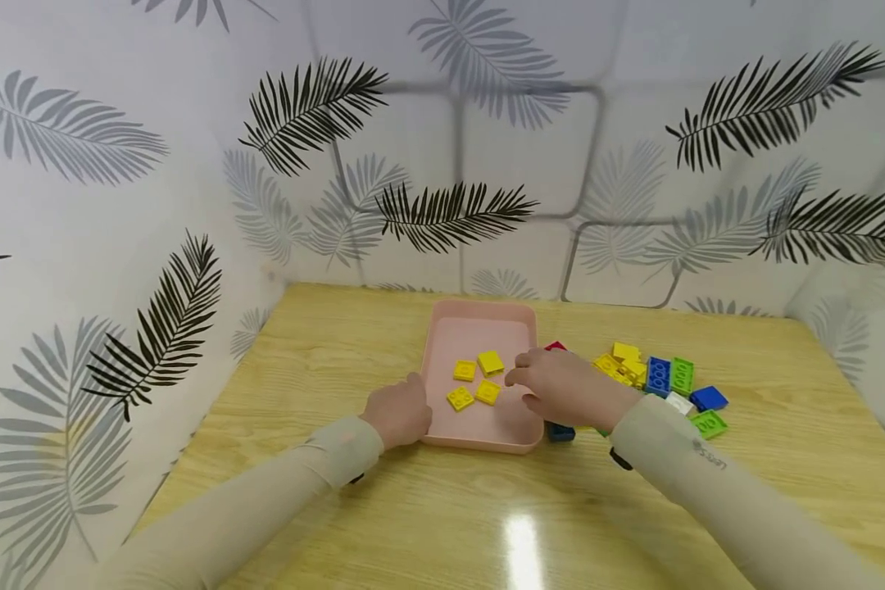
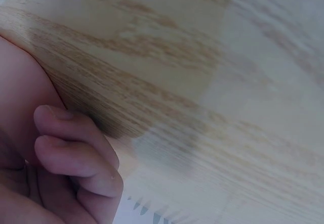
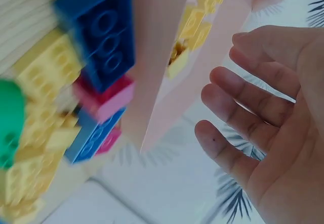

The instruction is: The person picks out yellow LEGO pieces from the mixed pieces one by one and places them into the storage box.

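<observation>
pink plastic makes up the shallow tray (image 1: 442, 328) that sits near the middle of the wooden table (image 1: 324, 344), and four yellow bricks (image 1: 476, 379) lie loose on its floor. the left hand (image 1: 400, 412) rests against the tray's near left corner with its fingers (image 2: 76, 143) curled in on themselves, holding nothing that the wrist view shows. the right hand (image 1: 560, 385) hangs over the tray's right wall, its fingers (image 3: 243, 102) spread wide and relaxed, empty. just right of the tray lies a pile of bricks (image 1: 656, 377) in yellow, blue, green, white and red, some touching one another, and a blue one sits against the tray's near right corner. the right sleeve (image 1: 708, 467) carries small grey lettering, too small to read. the table has open wood in front of the tray and to its left, while walls papered with a leaf pattern (image 1: 450, 213) close it in at the back and both sides.
</observation>
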`<action>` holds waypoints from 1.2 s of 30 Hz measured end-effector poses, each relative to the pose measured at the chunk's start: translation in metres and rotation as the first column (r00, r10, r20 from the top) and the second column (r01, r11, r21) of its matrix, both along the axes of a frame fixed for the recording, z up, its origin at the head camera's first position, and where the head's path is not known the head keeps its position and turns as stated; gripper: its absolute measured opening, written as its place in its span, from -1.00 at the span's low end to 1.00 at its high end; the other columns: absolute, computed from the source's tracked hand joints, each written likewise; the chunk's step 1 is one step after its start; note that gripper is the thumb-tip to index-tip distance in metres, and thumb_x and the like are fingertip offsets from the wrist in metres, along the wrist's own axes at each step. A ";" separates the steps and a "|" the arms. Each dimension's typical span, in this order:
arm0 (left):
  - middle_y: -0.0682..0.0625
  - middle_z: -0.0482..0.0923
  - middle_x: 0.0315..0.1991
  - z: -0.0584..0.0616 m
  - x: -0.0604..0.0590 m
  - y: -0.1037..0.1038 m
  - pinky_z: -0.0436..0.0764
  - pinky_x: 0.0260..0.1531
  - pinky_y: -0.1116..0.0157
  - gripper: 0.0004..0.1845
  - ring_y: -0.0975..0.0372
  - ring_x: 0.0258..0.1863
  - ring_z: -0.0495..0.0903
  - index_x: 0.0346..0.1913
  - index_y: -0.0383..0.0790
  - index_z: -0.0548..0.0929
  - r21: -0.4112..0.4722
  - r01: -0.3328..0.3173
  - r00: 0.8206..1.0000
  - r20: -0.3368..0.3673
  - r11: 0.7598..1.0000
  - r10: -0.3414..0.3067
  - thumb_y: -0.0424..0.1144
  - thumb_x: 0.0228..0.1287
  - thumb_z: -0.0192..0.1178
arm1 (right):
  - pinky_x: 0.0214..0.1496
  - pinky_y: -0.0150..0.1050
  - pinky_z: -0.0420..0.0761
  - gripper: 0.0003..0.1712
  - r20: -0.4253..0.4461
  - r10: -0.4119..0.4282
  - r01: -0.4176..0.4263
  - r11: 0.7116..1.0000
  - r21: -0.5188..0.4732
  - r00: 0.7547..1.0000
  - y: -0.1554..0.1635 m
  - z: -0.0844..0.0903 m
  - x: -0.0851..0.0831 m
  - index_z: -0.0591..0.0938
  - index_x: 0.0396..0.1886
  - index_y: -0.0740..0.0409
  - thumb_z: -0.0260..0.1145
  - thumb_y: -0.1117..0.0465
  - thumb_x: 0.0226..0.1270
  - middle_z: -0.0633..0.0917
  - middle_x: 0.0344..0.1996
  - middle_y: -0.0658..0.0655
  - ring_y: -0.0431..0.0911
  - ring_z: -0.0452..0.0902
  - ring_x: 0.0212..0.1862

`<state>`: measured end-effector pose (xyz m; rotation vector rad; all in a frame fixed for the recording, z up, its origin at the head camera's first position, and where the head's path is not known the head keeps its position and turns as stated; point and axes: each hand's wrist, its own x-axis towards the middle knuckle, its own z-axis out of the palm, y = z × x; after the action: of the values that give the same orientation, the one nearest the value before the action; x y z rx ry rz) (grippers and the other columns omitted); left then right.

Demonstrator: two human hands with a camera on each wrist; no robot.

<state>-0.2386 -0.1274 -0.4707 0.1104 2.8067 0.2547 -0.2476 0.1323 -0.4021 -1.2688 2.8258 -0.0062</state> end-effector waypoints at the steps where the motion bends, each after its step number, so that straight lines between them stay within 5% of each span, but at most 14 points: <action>1: -0.05 0.53 -0.49 0.000 0.000 0.001 0.43 -0.62 0.27 -0.56 0.19 -0.62 0.47 0.21 -0.40 0.38 0.003 0.002 1.000 -0.003 1.000 -0.002 -0.14 0.46 0.04 | 0.00 -0.10 0.65 -0.69 -0.005 -0.010 0.010 1.000 -0.007 1.000 0.006 0.001 0.002 0.73 0.04 0.09 0.42 0.22 0.30 0.69 -0.13 0.06 -0.06 0.58 -0.13; 20: -0.06 0.53 -0.49 0.005 0.001 0.004 0.43 -0.61 0.27 -0.45 0.17 -0.61 0.47 0.34 -0.47 0.30 -0.019 0.012 1.000 -0.008 1.000 -0.013 -0.14 0.48 0.05 | 0.03 0.05 0.66 -0.63 0.071 -0.171 0.170 0.985 0.017 0.983 0.105 -0.006 0.041 0.73 0.03 0.04 0.50 0.16 0.21 0.73 -0.04 0.09 0.05 0.68 -0.05; 29: -0.06 0.52 -0.49 0.002 0.003 0.003 0.42 -0.62 0.27 -0.45 0.17 -0.62 0.47 0.34 -0.47 0.30 -0.005 0.001 1.000 -0.002 1.000 -0.001 -0.15 0.47 0.02 | -0.08 -0.03 0.67 -0.62 0.050 -0.138 0.137 0.990 0.021 0.989 0.127 -0.023 0.046 0.74 -0.01 0.02 0.56 0.17 0.13 0.69 -0.06 0.07 -0.05 0.64 -0.13; 36: -0.06 0.52 -0.51 0.002 0.002 0.004 0.42 -0.62 0.26 -0.43 0.17 -0.62 0.46 0.37 -0.49 0.28 -0.005 0.012 1.000 -0.005 1.000 -0.012 -0.15 0.48 0.00 | 0.04 0.01 0.66 -0.64 0.032 -0.149 0.148 0.989 0.020 0.988 0.131 -0.035 0.049 0.74 -0.04 0.05 0.55 0.22 0.14 0.68 -0.02 0.10 -0.01 0.61 -0.03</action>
<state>-0.2364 -0.1234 -0.4684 0.1262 2.8103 0.2453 -0.1983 0.2637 -0.4371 -1.0417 2.8777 -0.0074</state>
